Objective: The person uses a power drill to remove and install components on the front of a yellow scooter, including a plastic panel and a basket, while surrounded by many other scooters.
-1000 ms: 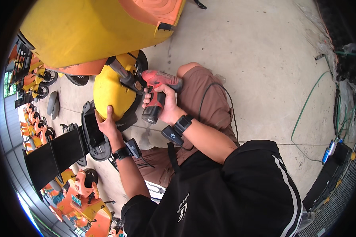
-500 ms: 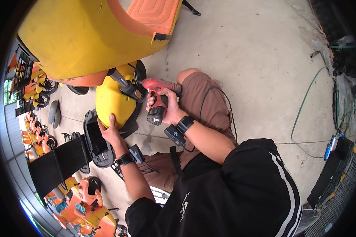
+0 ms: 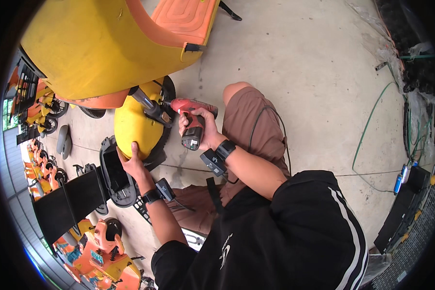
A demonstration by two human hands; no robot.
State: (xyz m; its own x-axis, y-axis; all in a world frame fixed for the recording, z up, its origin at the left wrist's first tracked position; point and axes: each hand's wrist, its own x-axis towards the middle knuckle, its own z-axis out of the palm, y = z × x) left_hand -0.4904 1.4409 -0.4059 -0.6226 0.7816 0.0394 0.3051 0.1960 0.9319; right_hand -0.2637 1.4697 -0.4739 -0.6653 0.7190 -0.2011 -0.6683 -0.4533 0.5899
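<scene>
A yellow and orange scooter (image 3: 101, 53) stands in front of me. Over its front wheel (image 3: 168, 91) sits a yellow fender (image 3: 134, 123), with the dark fork leg (image 3: 151, 107) running down beside it. My left hand (image 3: 135, 164) grips the near edge of the fender, thumb on top and fingers mostly hidden underneath. In my right hand (image 3: 208, 129) is a red and black cordless driver (image 3: 193, 105). Its nose points left at the side of the wheel, by the fork's lower end; whether the tip touches a fastener cannot be made out.
A black plastic tray-like part (image 3: 120, 179) lies close to my left forearm. Several more orange and yellow scooters (image 3: 99, 251) stand along the left. A loose dark seat (image 3: 64, 141) rests on the floor. A green hose (image 3: 372, 121) and black boxes (image 3: 406, 203) are at right.
The whole view has shifted slightly. Both hands keep their grips, and the driver's nose stays at the wheel's side with little visible movement.
</scene>
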